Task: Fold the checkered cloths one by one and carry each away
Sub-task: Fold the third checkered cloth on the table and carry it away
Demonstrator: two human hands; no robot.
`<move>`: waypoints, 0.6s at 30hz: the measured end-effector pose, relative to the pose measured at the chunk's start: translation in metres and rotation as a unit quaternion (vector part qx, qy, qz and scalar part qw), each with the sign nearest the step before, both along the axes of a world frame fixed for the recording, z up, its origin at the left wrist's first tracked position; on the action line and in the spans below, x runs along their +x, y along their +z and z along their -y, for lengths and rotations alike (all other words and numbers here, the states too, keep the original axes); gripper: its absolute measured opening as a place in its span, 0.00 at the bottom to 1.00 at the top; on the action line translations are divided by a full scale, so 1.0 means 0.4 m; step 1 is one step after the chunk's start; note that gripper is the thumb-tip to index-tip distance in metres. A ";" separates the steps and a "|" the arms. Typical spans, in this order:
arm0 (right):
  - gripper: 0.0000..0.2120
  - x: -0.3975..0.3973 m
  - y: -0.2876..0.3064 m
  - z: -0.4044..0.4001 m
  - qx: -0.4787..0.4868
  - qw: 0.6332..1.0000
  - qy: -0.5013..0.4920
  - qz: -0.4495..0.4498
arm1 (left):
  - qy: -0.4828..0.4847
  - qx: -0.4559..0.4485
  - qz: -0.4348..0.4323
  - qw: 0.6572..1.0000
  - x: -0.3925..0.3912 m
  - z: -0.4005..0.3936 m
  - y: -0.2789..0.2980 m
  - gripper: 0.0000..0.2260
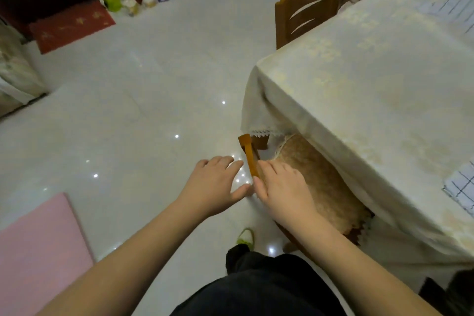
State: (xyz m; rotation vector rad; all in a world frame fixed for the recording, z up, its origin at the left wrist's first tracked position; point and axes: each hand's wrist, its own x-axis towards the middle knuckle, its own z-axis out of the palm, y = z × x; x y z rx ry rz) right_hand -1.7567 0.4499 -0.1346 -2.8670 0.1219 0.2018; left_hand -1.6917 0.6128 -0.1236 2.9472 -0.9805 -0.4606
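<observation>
Cream tablecloth [372,90] bears two checkered cloths [460,187]; left hand [215,187] and right hand [282,190] spread over glossy floor [128,90].

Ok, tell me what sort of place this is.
Most likely a home dining room: a table under a cream tablecloth, wooden chairs pushed in around it, a glossy tiled floor, and a red doormat with bags beside it.

checkered cloth [460,188] | white, dark grid | table's near right edge || second checkered cloth [452,11] | far right, flat
</observation>
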 end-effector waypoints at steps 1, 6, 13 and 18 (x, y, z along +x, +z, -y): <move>0.29 0.028 -0.002 -0.003 0.004 1.000 -0.009 0.004 | -0.010 0.003 -0.001 1.000 0.035 0.001 -0.002 0.32; 0.22 0.164 -0.004 -0.018 -0.004 0.999 -0.031 -0.016 | -0.039 0.007 0.017 0.999 0.186 -0.013 0.015 0.34; 0.23 0.346 0.013 -0.052 -0.026 0.998 -0.058 -0.017 | -0.052 -0.022 0.031 0.998 0.398 -0.045 0.010 0.37; 0.25 0.533 0.001 -0.127 -0.045 0.993 -0.112 0.000 | -0.069 -0.022 0.074 0.995 0.590 -0.086 -0.002 0.32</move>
